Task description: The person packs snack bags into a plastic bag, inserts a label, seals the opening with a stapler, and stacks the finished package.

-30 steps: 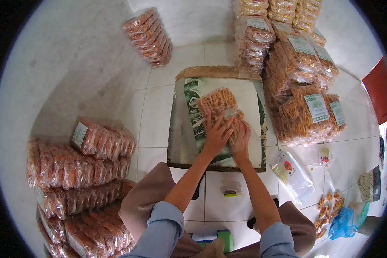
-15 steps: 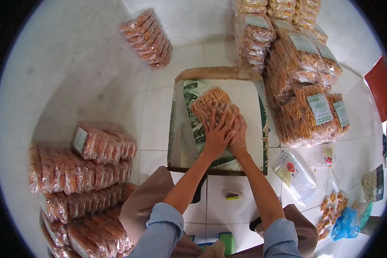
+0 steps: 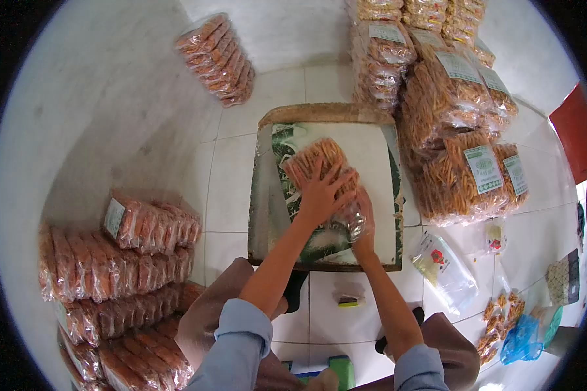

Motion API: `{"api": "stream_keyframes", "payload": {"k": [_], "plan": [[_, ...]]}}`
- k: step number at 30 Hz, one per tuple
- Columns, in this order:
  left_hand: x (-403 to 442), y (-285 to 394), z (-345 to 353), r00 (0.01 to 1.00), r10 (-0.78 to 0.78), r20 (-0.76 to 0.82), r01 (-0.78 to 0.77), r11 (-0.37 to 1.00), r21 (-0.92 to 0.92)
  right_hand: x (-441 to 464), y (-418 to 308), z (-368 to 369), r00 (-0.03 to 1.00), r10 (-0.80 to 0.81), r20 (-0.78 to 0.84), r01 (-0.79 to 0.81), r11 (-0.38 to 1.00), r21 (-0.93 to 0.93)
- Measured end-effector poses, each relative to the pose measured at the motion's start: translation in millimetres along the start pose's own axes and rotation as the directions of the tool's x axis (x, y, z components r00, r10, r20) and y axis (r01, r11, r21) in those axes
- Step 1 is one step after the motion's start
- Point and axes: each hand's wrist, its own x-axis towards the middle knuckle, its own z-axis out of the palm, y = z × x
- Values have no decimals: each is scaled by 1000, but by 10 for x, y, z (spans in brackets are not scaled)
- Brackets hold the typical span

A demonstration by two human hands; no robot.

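Observation:
A clear plastic bag of orange-brown stick snacks [image 3: 314, 155] lies slanted on a low stool-like table [image 3: 372, 143] with a green and white printed surface. My left hand [image 3: 323, 195] rests on top of the bag, palm down and fingers spread. At the bag's lower right side, my right hand [image 3: 364, 218] is against the crumpled, loose plastic end. Its fingers are partly hidden by the bag, so its grip does not show fully.
Packed brown snack bags [image 3: 91, 260] are stacked at left, with another bundle [image 3: 218, 58] at the back. Labelled stick-snack bags [image 3: 456, 176] stand at right. Flat plastic bags [image 3: 445, 267], a blue bag [image 3: 523, 339] and a small yellow-green item [image 3: 349, 301] lie on the floor.
My left hand has shifted up and left onto the middle of the bag, fingers spread. My right hand has separated from it and sits lower along the bag's end, where loose plastic now shows.

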Motion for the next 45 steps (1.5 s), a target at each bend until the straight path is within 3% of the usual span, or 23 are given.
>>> {"api": "stream_keyframes", "payload": {"k": [2,3,5,6,8,11,12,14,18,20,24,26,30,33,34,35,36,38,39,41,42,44,45], "plan": [[-152,62,-23,992,115,42,-115,993,-8,-253,-139,-37,947,321,9,-291,848,444],[-195,133,-62,992,115,48,-114,993,-12,-416,-139,-31,945,328,10,-298,846,442],[-264,286,-120,974,-57,218,99,978,-186,-740,-97,12,889,420,-181,-320,854,411],[-266,329,-74,972,-51,231,98,976,-193,-814,-110,15,883,432,-185,-332,851,407],[-202,387,-11,991,-125,-38,126,992,29,-898,-136,13,938,275,-211,-213,937,276],[-235,417,27,999,2,-39,-1,1000,31,-840,-172,-53,946,235,-222,-226,972,64],[-223,416,15,999,8,-39,-7,999,36,-760,-155,-43,945,235,-227,-225,972,69],[-230,407,-11,997,68,-48,-68,998,14,-636,-95,-23,962,44,-268,-41,999,18],[-223,414,3,998,51,-33,-52,999,-17,-674,96,46,953,9,-302,8,999,54],[-248,417,48,998,39,-58,-40,999,-10,-732,-15,4,919,234,-317,-223,972,71],[-235,444,76,996,14,-88,-15,1000,-9,-1156,-234,-113,896,255,-364,-303,949,-82],[-245,445,56,993,24,-118,-27,999,-22,-1234,-243,-78,997,31,-66,-38,994,-105],[-275,425,47,995,23,-100,-25,999,-20,-943,-74,81,998,40,-54,-41,999,-16],[-269,452,-14,996,31,-86,-36,998,-58,-870,74,143,988,-90,-126,77,992,-100],[-286,440,14,996,31,-89,-34,999,-33,-880,20,100,998,3,-58,-7,997,-76],[-292,443,39,995,35,-97,-36,999,-12,-889,-30,30,996,93,8,-92,994,-63],[-292,442,53,992,49,-116,-52,998,-22,-908,-62,-67,997,79,-9,-80,994,-79],[-278,477,41,996,16,-86,-11,998,63,-1013,-94,-327,988,-147,-49,139,981,-136],[-232,575,16,992,38,-118,-33,999,42,-1098,-63,-529,983,-171,-68,158,973,-171],[-249,732,-164,983,34,-181,-50,995,-85,-1353,-36,-883,997,-74,-25,68,983,-172],[-218,931,-272,989,54,-140,-78,981,-176,-1385,-52,-1148,998,-51,-29,43,969,-243],[-246,1298,-552,986,126,-114,-145,973,-181,-1582,-192,-1545,994,11,-112,-53,925,-375],[-224,1536,-670,981,164,-102,-181,965,-189,-1554,-308,-1795,984,-72,-161,-9,892,-453]]}}
